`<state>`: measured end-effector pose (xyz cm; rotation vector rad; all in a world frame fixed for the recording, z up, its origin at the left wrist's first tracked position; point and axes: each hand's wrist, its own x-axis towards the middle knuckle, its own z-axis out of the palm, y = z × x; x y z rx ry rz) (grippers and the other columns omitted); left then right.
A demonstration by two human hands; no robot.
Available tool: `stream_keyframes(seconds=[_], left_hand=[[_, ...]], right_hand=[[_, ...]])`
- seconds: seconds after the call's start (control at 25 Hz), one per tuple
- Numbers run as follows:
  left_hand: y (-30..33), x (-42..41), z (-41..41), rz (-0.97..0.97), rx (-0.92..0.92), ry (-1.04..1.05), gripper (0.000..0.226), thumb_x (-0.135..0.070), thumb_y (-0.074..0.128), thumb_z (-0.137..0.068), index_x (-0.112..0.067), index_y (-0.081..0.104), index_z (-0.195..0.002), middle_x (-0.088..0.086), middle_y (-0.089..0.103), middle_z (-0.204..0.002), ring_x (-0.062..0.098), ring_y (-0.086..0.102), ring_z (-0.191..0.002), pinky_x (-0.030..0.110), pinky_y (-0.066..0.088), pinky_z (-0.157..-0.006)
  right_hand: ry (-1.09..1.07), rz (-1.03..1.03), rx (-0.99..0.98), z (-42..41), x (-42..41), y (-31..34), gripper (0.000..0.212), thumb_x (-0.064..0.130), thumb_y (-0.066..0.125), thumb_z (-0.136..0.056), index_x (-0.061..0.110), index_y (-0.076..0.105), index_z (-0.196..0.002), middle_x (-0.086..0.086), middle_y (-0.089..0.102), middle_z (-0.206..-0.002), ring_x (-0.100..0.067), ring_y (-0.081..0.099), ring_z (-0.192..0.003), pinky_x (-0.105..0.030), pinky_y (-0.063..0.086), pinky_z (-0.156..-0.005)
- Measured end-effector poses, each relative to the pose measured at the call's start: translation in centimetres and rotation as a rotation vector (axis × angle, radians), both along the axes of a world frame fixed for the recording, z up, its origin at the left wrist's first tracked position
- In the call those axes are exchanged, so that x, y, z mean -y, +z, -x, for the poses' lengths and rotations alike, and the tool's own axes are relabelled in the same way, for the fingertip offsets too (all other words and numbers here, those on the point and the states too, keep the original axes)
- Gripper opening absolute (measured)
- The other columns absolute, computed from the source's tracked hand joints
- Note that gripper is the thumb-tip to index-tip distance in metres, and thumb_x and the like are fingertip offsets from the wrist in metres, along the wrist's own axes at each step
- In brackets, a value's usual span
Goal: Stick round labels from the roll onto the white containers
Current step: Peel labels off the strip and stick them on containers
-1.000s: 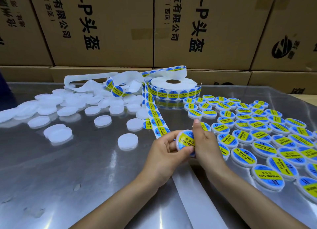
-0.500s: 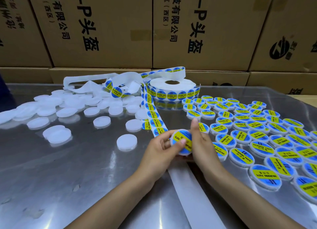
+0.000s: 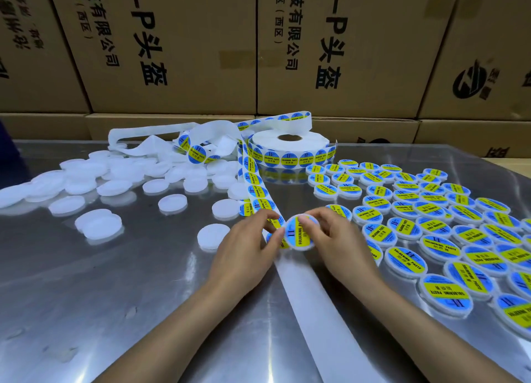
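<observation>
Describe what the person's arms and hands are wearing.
Nothing shows on either. The left hand and right hand are bare, without gloves, rings or a watch in view. Both forearms are uncovered down to the picture's bottom edge, with no sleeve visible.

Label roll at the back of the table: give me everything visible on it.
The label roll lies flat on the metal table, open core facing up. It is white backing paper wound thick, its outer wrap carrying round blue-and-yellow labels printed SOLDERING PASTE. A loose tail lifts off the top and loops over to the left. A strip of labels runs toward the hands. Neither hand touches the wound roll itself. Labelled containers crowd its right side.
</observation>
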<state>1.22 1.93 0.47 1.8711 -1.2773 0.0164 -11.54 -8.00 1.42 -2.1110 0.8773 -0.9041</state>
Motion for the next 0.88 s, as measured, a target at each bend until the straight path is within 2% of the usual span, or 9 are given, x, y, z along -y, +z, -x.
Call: stream_keyframes(seconds=[0.04, 0.12, 0.24, 0.36, 0.48, 0.6, 0.68, 0.8, 0.88], left_hand=[[-0.2, -0.1, -0.2, -0.06, 0.129, 0.012, 0.027, -0.038, 0.053, -0.092, -0.028, 0.056, -0.117, -0.017, 0.06, -0.093, 0.008, 0.054, -0.087, 0.027, 0.041, -0.075], [-0.5, -0.2, -0.4, -0.154, 0.248, 0.004, 0.044, -0.043, 0.051, -0.092, -0.026, 0.048, -0.132, -0.011, 0.054, -0.126, 0.01, 0.045, -0.116, 0.023, 0.035, -0.094], [-0.7, -0.1, -0.3, -0.201, 0.284, -0.012, 0.065, -0.055, 0.047, -0.089, -0.025, 0.033, -0.145, -0.01, 0.032, -0.151, 0.007, 0.026, -0.137, 0.017, 0.017, -0.107], [-1.0, 0.0, -0.3, -0.269, 0.289, -0.026, 0.077, -0.063, 0.046, -0.085, -0.022, 0.026, -0.147, -0.007, 0.027, -0.154, 0.008, 0.02, -0.141, 0.026, 0.02, -0.113], [-1.2, 0.1, -0.6, -0.328, 0.297, -0.023, 0.076, -0.065, 0.044, -0.085, -0.021, 0.029, -0.145, -0.005, 0.035, -0.149, 0.011, 0.027, -0.138, 0.03, 0.027, -0.109], [-1.3, 0.2, -0.6, -0.344, 0.305, -0.023, 0.074, -0.066, 0.041, -0.086, -0.022, 0.032, -0.144, -0.004, 0.03, -0.153, 0.011, 0.023, -0.14, 0.03, 0.024, -0.112], [-1.3, 0.2, -0.6, -0.352, 0.311, -0.028, 0.073, -0.066, 0.04, -0.086, -0.023, 0.034, -0.143, -0.004, 0.027, -0.154, 0.01, 0.021, -0.141, 0.03, 0.022, -0.113], [-1.4, 0.2, -0.7, -0.346, 0.31, -0.033, 0.071, -0.066, 0.041, -0.086, -0.022, 0.036, -0.142, -0.005, 0.028, -0.153, 0.01, 0.022, -0.141, 0.029, 0.022, -0.112], [-1.5, 0.2, -0.7, -0.313, 0.298, -0.034, 0.069, -0.065, 0.043, -0.085, -0.022, 0.04, -0.139, -0.005, 0.035, -0.149, 0.01, 0.027, -0.137, 0.028, 0.025, -0.109]], right_hand=[[-0.069, 0.041, -0.086, 0.4, 0.5, 0.1, 0.025, 0.048, 0.052, -0.089, 0.027, 0.063, -0.096, 0.013, 0.063, -0.077, -0.012, 0.06, -0.082, -0.031, 0.044, -0.067], [-0.173, 0.112, -0.247, 0.9, 1.2, 0.2, 0.036, 0.054, 0.049, -0.089, 0.027, 0.06, -0.11, 0.01, 0.059, -0.094, -0.017, 0.058, -0.094, -0.03, 0.04, -0.071], [-0.234, 0.304, -0.241, 0.9, 0.9, 0.3, 0.033, 0.043, 0.054, -0.091, 0.024, 0.058, -0.116, 0.004, 0.047, -0.122, -0.021, 0.057, -0.1, -0.031, 0.041, -0.071], [-0.128, 0.432, -0.249, 0.8, 0.5, 0.7, 0.019, 0.031, 0.056, -0.09, 0.025, 0.064, -0.107, 0.007, 0.053, -0.116, -0.017, 0.053, -0.105, -0.032, 0.043, -0.074], [0.013, 0.413, -0.467, 0.8, 0.4, 0.0, 0.027, 0.035, 0.048, -0.093, 0.028, 0.06, -0.116, 0.01, 0.056, -0.12, -0.014, 0.048, -0.117, -0.029, 0.041, -0.087], [-0.035, 0.413, -0.611, 0.8, 1.0, -0.4, 0.038, 0.04, 0.042, -0.095, 0.028, 0.049, -0.13, 0.01, 0.049, -0.137, -0.016, 0.041, -0.128, -0.032, 0.036, -0.1], [-0.123, 0.399, -0.679, 0.9, 1.6, -0.6, 0.044, 0.045, 0.035, -0.097, 0.028, 0.042, -0.137, 0.008, 0.04, -0.147, -0.016, 0.033, -0.135, -0.036, 0.025, -0.109], [-0.195, 0.286, -0.751, 1.3, 2.4, -1.0, 0.056, 0.053, 0.025, -0.097, 0.026, 0.027, -0.146, 0.004, 0.023, -0.157, -0.017, 0.016, -0.144, -0.043, 0.012, -0.114], [-0.189, 0.257, -0.722, 1.3, 2.6, -1.0, 0.059, 0.055, 0.023, -0.097, 0.027, 0.022, -0.148, 0.005, 0.016, -0.158, -0.017, 0.006, -0.146, -0.045, 0.007, -0.115]])
